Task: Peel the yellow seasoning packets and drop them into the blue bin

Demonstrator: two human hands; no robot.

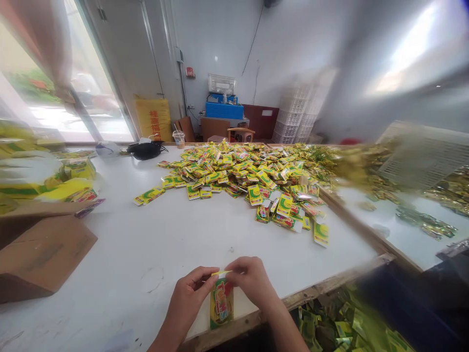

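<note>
Pinches the top flap [222, 275] of a green-and-yellow printed carton [222, 305] with the left hand [188, 296] at its left corner and the right hand [252, 281] at its right, in narrow thumb-and-finger grips. Has that carton at the near edge of the white table [164, 244], lettered side up. Faces a broad heap of similar cartons [234, 171], well apart from both hands. Has an open cardboard box [47, 259] at left and a plastic cup [179, 139] near the far edge. Sees, beyond a wooden strip [353, 216] at right, shiny packets [421, 222] and a blurred white plastic basket [425, 154].
</note>
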